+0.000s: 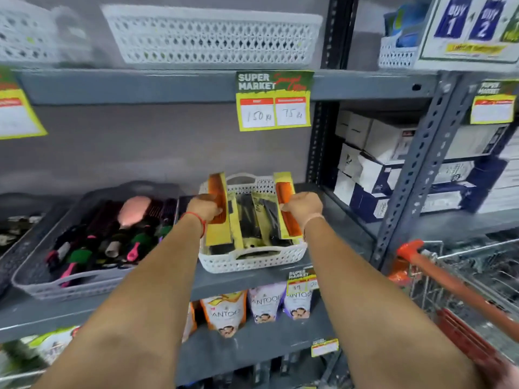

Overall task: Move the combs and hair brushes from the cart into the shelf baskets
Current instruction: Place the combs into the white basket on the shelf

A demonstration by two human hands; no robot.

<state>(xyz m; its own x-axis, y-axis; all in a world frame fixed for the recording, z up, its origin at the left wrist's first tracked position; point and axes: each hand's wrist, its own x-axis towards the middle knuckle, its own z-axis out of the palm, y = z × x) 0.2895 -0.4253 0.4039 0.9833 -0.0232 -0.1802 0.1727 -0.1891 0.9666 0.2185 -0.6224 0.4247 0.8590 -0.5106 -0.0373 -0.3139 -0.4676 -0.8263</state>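
Shelf basket (252,262): combs (218,197) (in both hands (203,207))

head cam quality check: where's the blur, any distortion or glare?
Head view: motion blur smears the top-left white lattice basket and the orange-handled wire cart; centre is sharper, with the yellow price tag readable; wide-angle bending tilts the grey perforated shelf upright; lighting flat, no strong glare; both orange packaged combs show clearly.

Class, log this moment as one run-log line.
left hand: holds orange comb pack | right hand: holds second orange comb pack | both over white basket | cart at right
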